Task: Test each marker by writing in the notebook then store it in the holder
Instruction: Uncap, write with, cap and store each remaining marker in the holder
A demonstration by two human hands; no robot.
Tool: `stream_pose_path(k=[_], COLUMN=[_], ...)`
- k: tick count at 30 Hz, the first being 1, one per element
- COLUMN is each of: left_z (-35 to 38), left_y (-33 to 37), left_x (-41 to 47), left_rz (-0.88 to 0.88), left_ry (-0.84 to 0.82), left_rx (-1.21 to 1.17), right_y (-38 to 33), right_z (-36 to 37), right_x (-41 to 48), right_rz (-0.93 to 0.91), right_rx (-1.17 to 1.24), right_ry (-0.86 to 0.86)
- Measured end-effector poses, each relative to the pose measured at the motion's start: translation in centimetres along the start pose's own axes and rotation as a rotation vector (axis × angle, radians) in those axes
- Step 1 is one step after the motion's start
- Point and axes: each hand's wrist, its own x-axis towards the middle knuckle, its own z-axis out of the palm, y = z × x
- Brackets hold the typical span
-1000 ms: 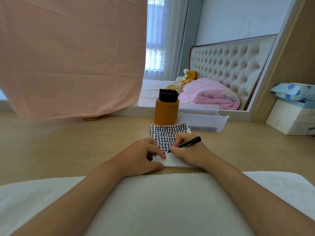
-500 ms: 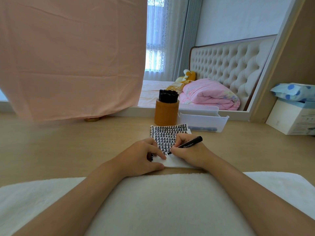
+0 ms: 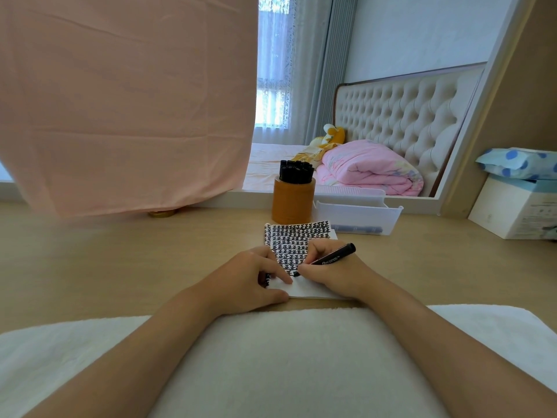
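A small spiral notebook (image 3: 297, 236) lies on the wooden desk, its page filled with rows of black marks. My right hand (image 3: 334, 271) pinches a black marker (image 3: 334, 257) with its tip on the page near the lower rows. My left hand (image 3: 250, 280) rests on the notebook's left edge, fingers bent, pressing the paper down. Behind the notebook stands an orange cylindrical holder (image 3: 292, 202) with several black markers (image 3: 295, 171) upright in it.
A clear plastic tray (image 3: 360, 217) with a blue-capped marker sits right of the holder. A white box (image 3: 515, 211) with a blue dotted pack on top stands at the far right. A pink cloth (image 3: 120, 101) hangs at left. A white towel (image 3: 271, 363) covers the desk's near edge.
The marker in my right hand has tilted and shifted slightly as it writes. My left hand has stayed on the notebook.
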Motion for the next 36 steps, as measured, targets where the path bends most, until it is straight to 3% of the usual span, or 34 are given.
stream_pose_path(k=[6, 11, 14, 18, 22, 28, 31, 36], left_z=[0.1, 0.0, -0.1, -0.5, -0.5, -0.3, -0.6, -1.2], left_y=[-0.1, -0.2, -0.4, -1.7, -3.5, -4.2, -4.1, -3.5], left_x=[0.0, 0.0, 0.1, 0.6, 0.7, 1.0, 0.9, 0.6], left_rz=[0.000, 0.024, -0.002, -0.094, -0.201, -0.258, -0.273, -0.269], left_ry=[0.007, 0.034, 0.181, 0.406, 0.376, 0.248, 0.276, 0.442], left_rx=[-0.003, -0.065, -0.190, -0.058, 0.132, 0.212, 0.188, -0.001], right_y=[-0.1, 0.0, -0.4, -0.5, -0.3, -0.5, -0.5, 0.3], right_z=[0.0, -0.5, -0.7, -1.1, -1.1, -1.4, -1.6, -1.3], right_x=[0.0, -0.5, -0.3, 0.0, 0.1, 0.3, 0.2, 0.4], right_rz=[0.018, 0.108, 0.077, 0.007, 0.022, 0.101, 0.062, -0.002], right_rx=[0.060, 0.340, 0.367, 0.412, 0.539, 0.850, 0.710, 0.013], right_ry=[0.031, 0.100, 0.149, 0.136, 0.060, -0.020, 0.011, 0.202])
